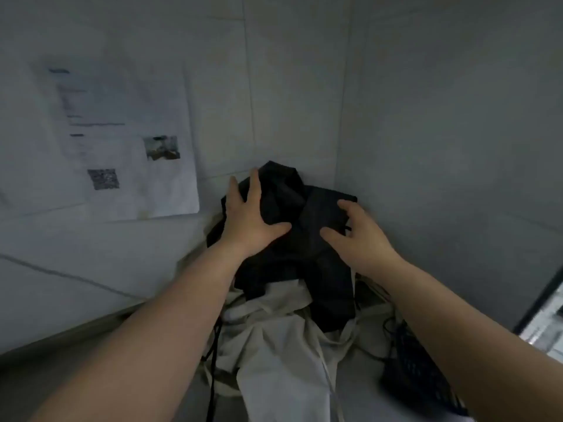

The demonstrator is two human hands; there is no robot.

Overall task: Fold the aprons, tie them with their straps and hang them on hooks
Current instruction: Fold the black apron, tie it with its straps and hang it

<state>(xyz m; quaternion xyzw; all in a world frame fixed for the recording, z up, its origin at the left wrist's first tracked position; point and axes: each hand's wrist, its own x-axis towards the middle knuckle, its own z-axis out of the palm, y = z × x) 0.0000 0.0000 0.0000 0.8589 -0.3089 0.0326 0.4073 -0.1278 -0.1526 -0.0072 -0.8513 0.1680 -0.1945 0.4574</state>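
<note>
A black apron (292,208) hangs bunched against the wall corner at the centre of the head view. Below it a beige apron (283,345) droops in folds, with thin straps trailing down. My left hand (253,217) lies flat on the left side of the black apron, fingers spread and straight. My right hand (353,236) touches the apron's right side, its fingers bent loosely over the cloth without plainly gripping it. Any hook is hidden behind the fabric.
A white printed sheet (122,141) with small pictures is stuck on the left wall. A dark mesh item (420,373) hangs at the lower right. A bright metal-edged opening (548,318) shows at the right edge. Grey walls meet in a corner behind the aprons.
</note>
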